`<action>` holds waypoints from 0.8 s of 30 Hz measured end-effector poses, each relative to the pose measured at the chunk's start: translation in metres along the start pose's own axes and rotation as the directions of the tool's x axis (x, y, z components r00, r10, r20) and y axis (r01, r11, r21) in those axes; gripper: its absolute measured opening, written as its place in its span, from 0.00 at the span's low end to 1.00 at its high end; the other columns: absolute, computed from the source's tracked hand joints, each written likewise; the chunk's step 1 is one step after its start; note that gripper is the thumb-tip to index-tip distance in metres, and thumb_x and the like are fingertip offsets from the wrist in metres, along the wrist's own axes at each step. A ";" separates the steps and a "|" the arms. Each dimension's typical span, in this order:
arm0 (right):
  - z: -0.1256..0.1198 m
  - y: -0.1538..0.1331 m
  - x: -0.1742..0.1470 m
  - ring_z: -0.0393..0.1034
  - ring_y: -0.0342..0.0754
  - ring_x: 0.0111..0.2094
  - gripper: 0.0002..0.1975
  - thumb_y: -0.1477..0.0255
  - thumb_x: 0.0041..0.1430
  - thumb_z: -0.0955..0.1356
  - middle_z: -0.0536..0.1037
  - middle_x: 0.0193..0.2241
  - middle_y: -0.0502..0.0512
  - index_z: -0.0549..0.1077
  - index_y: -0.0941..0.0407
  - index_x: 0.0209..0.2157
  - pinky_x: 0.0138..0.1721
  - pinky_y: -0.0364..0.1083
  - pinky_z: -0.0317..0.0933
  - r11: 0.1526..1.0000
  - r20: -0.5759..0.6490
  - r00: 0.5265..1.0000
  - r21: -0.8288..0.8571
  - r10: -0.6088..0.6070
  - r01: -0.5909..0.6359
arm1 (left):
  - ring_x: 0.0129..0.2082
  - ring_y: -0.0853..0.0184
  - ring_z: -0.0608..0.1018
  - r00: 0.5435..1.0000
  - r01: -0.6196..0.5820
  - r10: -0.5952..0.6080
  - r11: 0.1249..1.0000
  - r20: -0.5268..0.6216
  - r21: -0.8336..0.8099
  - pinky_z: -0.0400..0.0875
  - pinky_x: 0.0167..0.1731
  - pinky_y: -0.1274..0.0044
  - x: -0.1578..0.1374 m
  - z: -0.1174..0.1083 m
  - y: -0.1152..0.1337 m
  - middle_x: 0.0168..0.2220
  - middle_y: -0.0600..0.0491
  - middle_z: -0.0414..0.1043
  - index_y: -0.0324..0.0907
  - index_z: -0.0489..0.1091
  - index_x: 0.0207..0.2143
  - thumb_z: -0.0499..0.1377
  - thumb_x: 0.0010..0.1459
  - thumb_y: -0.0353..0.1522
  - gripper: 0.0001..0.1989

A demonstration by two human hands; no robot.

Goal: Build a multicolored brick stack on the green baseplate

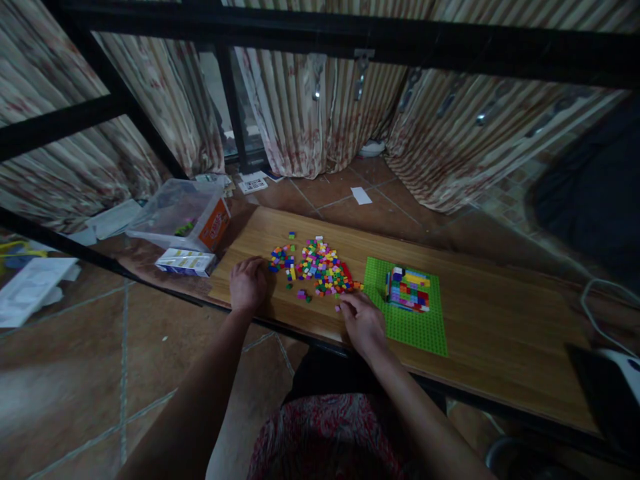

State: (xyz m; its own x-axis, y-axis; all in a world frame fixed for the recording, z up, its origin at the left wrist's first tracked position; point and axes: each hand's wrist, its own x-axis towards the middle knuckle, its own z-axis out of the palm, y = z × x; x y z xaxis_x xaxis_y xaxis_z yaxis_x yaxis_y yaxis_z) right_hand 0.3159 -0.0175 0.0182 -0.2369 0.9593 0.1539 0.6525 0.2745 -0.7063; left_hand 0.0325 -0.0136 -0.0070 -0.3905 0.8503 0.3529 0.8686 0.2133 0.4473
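My left hand [247, 285] rests on the wooden table, left of the loose bricks, its fingers curled in and nothing visible in them. My right hand [365, 321] is low over the table between the brick pile [321, 267] and the green baseplate [443, 327]. A small pink brick [338, 308] shows at its fingertips, which look pinched on it. On the baseplate stands a multicoloured brick build [407, 291], roughly square, with a wall around its edge. A smaller group of bricks [281, 259] lies between my left hand and the main pile.
A clear plastic bin [173, 207] with an orange label and a white box [185, 262] stand beyond the table's left end. A dark device [600, 393] sits at the right end with a white cable [593, 293]. A black metal frame bar [320, 30] crosses above; curtains hang behind.
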 end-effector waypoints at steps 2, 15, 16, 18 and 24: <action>0.001 0.000 0.002 0.71 0.49 0.40 0.12 0.71 0.60 0.62 0.77 0.38 0.54 0.77 0.52 0.38 0.44 0.48 0.63 1.000 -0.002 1.000 -0.007 0.010 -0.010 | 0.48 0.58 0.72 1.000 -0.007 0.007 1.000 -0.003 -0.008 0.63 0.51 0.66 0.000 0.000 0.000 0.47 0.47 0.75 0.41 0.74 0.44 0.49 0.58 0.28 0.17; -0.007 0.001 0.056 0.72 0.48 0.40 0.13 0.70 0.61 0.62 0.79 0.40 0.56 0.76 0.55 0.41 0.43 0.45 0.61 0.955 -0.085 0.988 -0.260 0.126 -0.144 | 0.47 0.59 0.72 0.999 -0.034 0.034 0.999 -0.016 0.004 0.64 0.51 0.67 0.000 0.000 -0.002 0.47 0.48 0.75 0.41 0.74 0.43 0.49 0.57 0.27 0.17; -0.006 0.000 0.062 0.72 0.48 0.40 0.13 0.70 0.61 0.63 0.79 0.40 0.56 0.76 0.55 0.42 0.42 0.44 0.61 0.943 -0.073 0.986 -0.290 0.150 -0.164 | 0.48 0.59 0.72 0.999 -0.035 0.035 0.999 -0.016 0.000 0.64 0.51 0.67 0.000 -0.001 -0.002 0.47 0.48 0.75 0.41 0.74 0.43 0.49 0.57 0.27 0.17; -0.003 -0.004 0.072 0.73 0.48 0.40 0.12 0.70 0.60 0.63 0.79 0.40 0.55 0.76 0.54 0.41 0.42 0.44 0.61 0.918 -0.034 0.979 -0.343 0.199 -0.199 | 0.47 0.59 0.72 0.999 -0.037 0.037 0.999 -0.021 -0.005 0.64 0.51 0.67 0.000 -0.001 -0.002 0.47 0.48 0.75 0.40 0.74 0.43 0.49 0.57 0.28 0.16; 0.000 -0.018 0.095 0.74 0.50 0.42 0.13 0.72 0.56 0.65 0.81 0.38 0.55 0.77 0.52 0.42 0.41 0.44 0.63 0.865 0.064 0.942 -0.420 0.330 -0.274 | 0.47 0.59 0.73 0.999 -0.038 0.038 0.999 -0.027 -0.002 0.64 0.51 0.68 0.003 -0.001 -0.002 0.47 0.47 0.75 0.39 0.74 0.42 0.49 0.57 0.29 0.16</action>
State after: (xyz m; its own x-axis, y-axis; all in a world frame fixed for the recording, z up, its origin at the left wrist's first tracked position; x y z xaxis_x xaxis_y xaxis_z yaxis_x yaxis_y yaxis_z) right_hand 0.2814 0.0682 0.0456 -0.0539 0.9898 -0.1322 0.9318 0.0023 -0.3629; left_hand 0.0291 -0.0126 -0.0062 -0.3655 0.8444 0.3917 0.8823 0.1802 0.4348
